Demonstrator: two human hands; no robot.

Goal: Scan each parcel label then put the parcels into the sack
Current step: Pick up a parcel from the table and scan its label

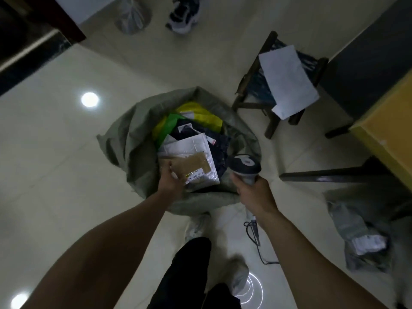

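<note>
A grey-green woven sack [124,139] stands open on the floor in front of me. Inside lie several parcels: a yellow bag [200,114], a green one, a dark one and a white padded mailer [189,144]. My left hand [170,181] holds a brown cardboard parcel [191,165] with a white label over the sack's mouth, thumb on top. My right hand [252,188] grips the handle of a grey barcode scanner [244,165] at the sack's right rim, its cable trailing to the floor.
A wooden stool [252,85] with a white parcel [287,81] on it stands behind the sack to the right. A yellow-topped table [388,134] fills the right edge. Grey plastic parcels [356,239] lie on the floor at right. My feet and legs are below.
</note>
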